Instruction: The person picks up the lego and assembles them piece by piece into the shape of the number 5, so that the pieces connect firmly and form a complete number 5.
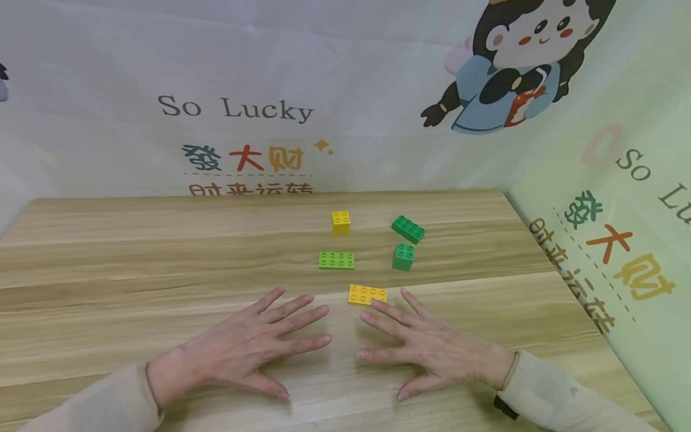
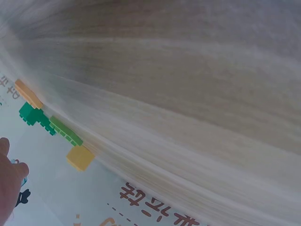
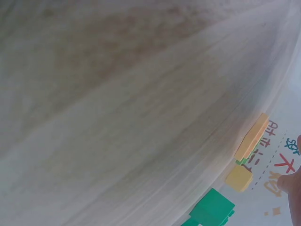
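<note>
My left hand is spread with fingers straight over the near part of the wooden table, holding nothing. Opposite it, my right hand is also spread and holds nothing. One right fingertip overlaps the corner of a flat orange-yellow brick in the head view; whether it touches cannot be told. Beyond the hands lie a flat lime-green brick, a taller green brick, a flat dark green brick and a taller yellow brick. In the wrist views only fingertips show at the edges.
The wooden table spreads out under the hands and bricks. A white printed sheet with lettering and a cartoon figure hangs along its back edge. Another printed sheet runs along the right side.
</note>
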`<state>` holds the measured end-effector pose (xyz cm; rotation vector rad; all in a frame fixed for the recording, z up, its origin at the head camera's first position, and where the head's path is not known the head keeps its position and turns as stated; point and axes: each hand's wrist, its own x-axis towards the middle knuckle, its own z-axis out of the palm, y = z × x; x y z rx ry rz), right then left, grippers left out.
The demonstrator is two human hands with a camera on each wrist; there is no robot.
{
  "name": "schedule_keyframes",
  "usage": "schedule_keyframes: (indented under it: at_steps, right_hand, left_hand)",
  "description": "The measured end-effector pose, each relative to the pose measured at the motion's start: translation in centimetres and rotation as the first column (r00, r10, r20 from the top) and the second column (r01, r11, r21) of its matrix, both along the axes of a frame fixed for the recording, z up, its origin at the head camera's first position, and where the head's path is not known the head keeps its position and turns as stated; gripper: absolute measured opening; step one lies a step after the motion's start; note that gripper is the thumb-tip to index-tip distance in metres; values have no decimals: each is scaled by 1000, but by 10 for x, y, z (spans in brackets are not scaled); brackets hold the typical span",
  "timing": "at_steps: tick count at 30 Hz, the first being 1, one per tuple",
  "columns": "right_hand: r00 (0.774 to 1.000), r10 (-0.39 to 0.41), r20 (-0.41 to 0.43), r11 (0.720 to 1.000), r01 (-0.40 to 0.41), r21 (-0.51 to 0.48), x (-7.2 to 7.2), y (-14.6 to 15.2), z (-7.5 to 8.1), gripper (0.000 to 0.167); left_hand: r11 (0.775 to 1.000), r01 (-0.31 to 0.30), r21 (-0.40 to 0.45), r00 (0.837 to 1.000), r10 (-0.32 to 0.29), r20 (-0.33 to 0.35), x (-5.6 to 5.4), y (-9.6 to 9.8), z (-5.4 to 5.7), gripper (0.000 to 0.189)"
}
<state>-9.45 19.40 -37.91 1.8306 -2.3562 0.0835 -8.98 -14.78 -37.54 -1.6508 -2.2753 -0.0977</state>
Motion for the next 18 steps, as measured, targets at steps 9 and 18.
schedule_keyframes:
  at_steps: [9,18]
  right_hand:
    - [999,-26,36,1000,26,-3,0,5,1,68]
    - [900,-274,340,750,421,-510,-32,15,-3,42]
  left_hand:
    - [1000,-11,6,1000,11,6,-2,7,-3,85]
    - [893,-433,126,720,258,644,-9,28,-2,67]
